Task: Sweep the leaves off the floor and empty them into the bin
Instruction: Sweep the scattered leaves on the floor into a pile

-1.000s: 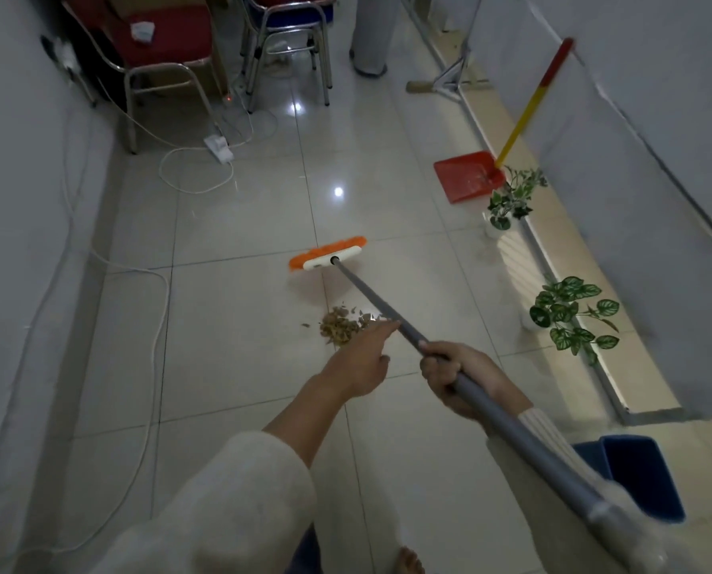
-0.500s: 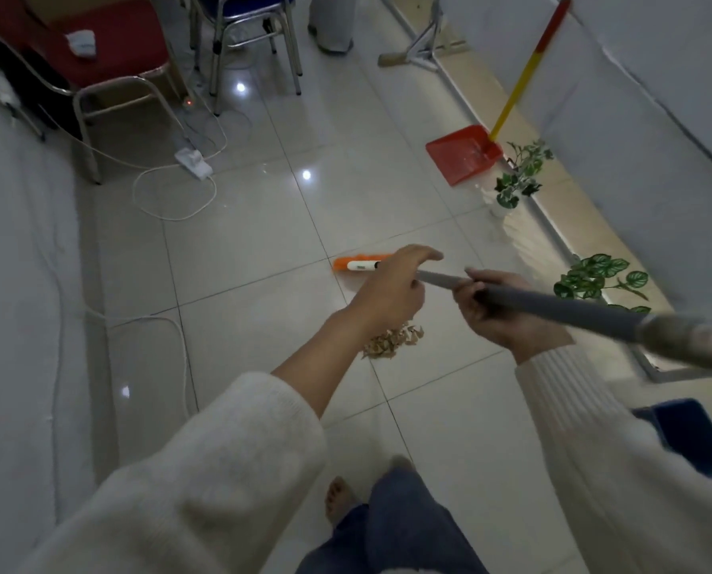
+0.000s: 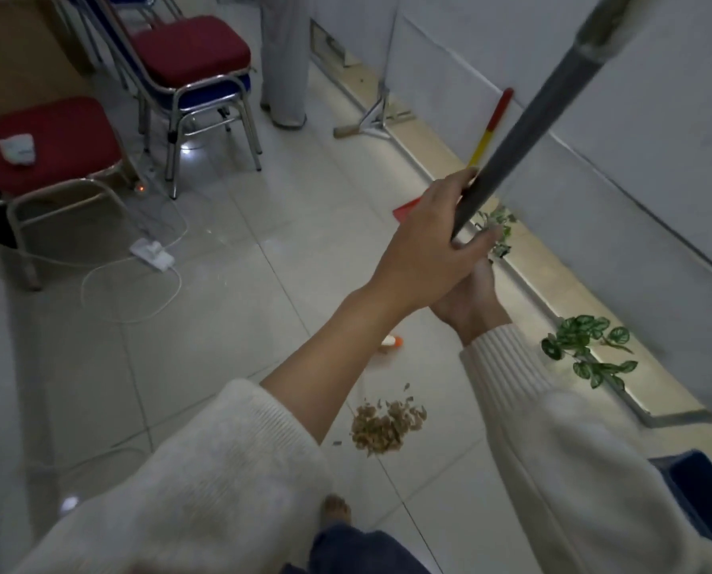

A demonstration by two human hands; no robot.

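Here both hands, left (image 3: 424, 250) above right (image 3: 468, 302), grip the broom handle (image 3: 524, 130); the blue bin (image 3: 706, 499) looks empty.

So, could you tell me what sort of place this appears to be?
Probably an office or institutional back room or corridor, not a home: stacked metal-framed chairs with red seats, glossy floor tiles, and a power strip with cables trailing across them.

single head view, looking forward-down, close over arms, floor (image 3: 230, 325) beyond
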